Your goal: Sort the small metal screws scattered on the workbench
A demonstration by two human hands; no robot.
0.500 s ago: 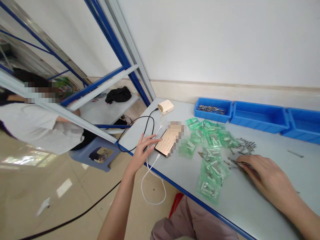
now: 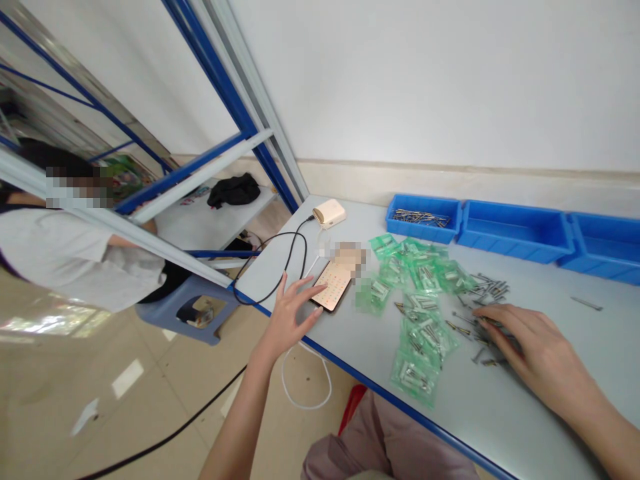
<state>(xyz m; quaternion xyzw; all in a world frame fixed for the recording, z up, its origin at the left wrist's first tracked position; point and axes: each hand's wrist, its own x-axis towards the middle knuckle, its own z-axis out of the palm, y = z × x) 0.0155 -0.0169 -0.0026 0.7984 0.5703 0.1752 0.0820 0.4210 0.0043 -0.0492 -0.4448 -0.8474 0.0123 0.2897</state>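
My left hand (image 2: 289,315) rests at the table's near-left edge, fingers spread, its fingertips touching the lit phone (image 2: 334,284) lying there. My right hand (image 2: 530,350) lies flat, palm down and fingers stretched, over a scatter of small metal pins (image 2: 487,290) on the grey table (image 2: 500,413). Several small green plastic bags (image 2: 419,297) holding pins are strewn between the two hands. Neither hand grips anything that I can see.
Three blue bins (image 2: 515,230) line the wall; the left one (image 2: 423,217) holds pins. A cream power bank (image 2: 330,212) with black and white cables sits at the far left corner. Another person sits on a blue stool (image 2: 187,307) beyond a blue-framed rack (image 2: 215,160).
My left hand slid slightly back along the table edge, fingers still at the phone. My right hand shifted a little over the loose pins, spreading them.
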